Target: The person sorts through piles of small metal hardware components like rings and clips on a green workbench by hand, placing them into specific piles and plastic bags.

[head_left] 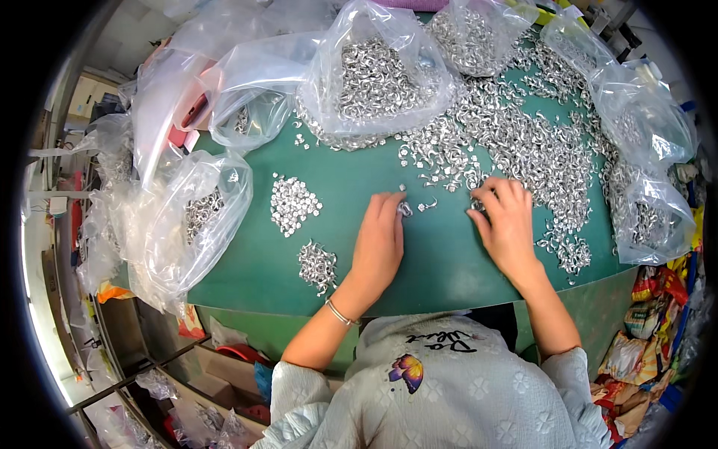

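Observation:
My left hand (380, 236) rests low over the green table, its fingers bent and pressed together. Beside its fingertips lie small silver metal pieces (404, 209), and a curved metal piece (428, 204) sits a little to the right. What its fingers hold, if anything, is hidden. My right hand (505, 221) is at the near left edge of a large spread of curved silver metal pieces (550, 161). Its thumb and forefinger stand apart, with small metal pieces between them at the table surface.
Left of my hands are a heap of small blocky silver pieces (294, 203) and a heap of curved ones (318, 266). Clear plastic bags of metal pieces ring the green table (441, 262), including a large bag (378, 78) at the back and another bag (202, 213) at left.

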